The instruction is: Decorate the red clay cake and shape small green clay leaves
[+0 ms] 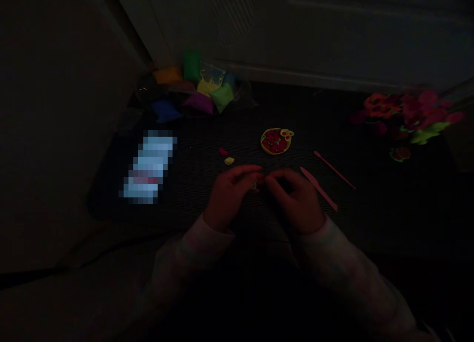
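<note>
In dim light, my left hand (230, 190) is closed in a pinch, with a small bit of green clay (254, 185) showing at its fingertips. My right hand (296, 196) meets it there, thumb and fingers pressed together. Whatever is between the right fingertips is too dark to make out. Just beyond the hands lie a red bit of clay (223, 151) and a yellow bit of clay (229, 161). Farther back sits a small yellow-rimmed clay basket (262, 145) filled with red pieces and green strips, with a yellow and red flower on its rim.
A pink modelling knife (319, 189) and a thin pink modelling stick (335, 170) lie right of my hands. Several coloured clay packets (200, 103) are heaped at the back left. A lit, blurred screen (150, 167) lies left; bright flowers (411, 112) stand at the right.
</note>
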The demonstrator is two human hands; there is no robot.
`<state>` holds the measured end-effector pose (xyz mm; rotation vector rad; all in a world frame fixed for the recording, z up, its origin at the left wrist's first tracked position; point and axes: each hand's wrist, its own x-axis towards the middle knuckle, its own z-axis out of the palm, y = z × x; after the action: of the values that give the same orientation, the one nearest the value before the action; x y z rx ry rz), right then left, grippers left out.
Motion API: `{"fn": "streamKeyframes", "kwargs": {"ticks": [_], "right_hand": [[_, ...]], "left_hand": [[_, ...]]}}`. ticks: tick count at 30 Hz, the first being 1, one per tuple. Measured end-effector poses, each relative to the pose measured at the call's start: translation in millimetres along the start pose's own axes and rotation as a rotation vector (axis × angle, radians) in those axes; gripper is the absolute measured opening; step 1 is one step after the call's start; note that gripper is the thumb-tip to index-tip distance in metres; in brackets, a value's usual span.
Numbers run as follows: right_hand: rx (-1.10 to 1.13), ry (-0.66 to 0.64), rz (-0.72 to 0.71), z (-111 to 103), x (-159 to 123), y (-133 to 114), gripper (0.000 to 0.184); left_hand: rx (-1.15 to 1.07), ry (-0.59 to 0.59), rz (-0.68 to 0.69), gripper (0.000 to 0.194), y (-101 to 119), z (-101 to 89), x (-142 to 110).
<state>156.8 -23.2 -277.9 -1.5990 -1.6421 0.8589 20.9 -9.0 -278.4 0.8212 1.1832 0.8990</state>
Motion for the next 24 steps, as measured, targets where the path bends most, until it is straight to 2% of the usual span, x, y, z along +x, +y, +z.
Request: {"fn": "streamKeyframes", "kwargs": {"ticks": [5,8,11,15,18,20,24], "right_hand": [[0.001,0.013,-0.019,0.3,0.4,1.0,0.012],[-0.043,0.005,-0.086,2.2,1.2,2.6,0.010],[-0.111,-0.010,-0.161,4.6,2.3,3.3,0.007],[-0.162,0.015,-0.176,5.9,2.9,4.4,0.005],[-0.202,0.049,-0.180,5.2,3.1,6.4,0.007],[-0.254,0.073,-0.178,5.2,3.4,7.8,0.008],[-0.378,0.054,-0.161,7.4,4.1,9.4,0.011]], "left_hand": [[-0.151,-0.035,-0.044,0.032,0.8,-0.4,2.9],[-0.248,-0.065,-0.122,0.048,2.7,-1.3,3.8],[-0.293,-0.098,-0.174,0.053,4.7,-0.6,3.2],[-0.266,-0.119,-0.183,0.054,4.2,1.4,2.2],[-0.179,-0.110,-0.118,0.050,4.2,-3.4,-0.3],[-0.031,-0.033,-0.010,0.043,6.8,-11.9,-3.8],[0.464,0.312,0.271,0.029,15.6,-35.4,-8.1]]}}
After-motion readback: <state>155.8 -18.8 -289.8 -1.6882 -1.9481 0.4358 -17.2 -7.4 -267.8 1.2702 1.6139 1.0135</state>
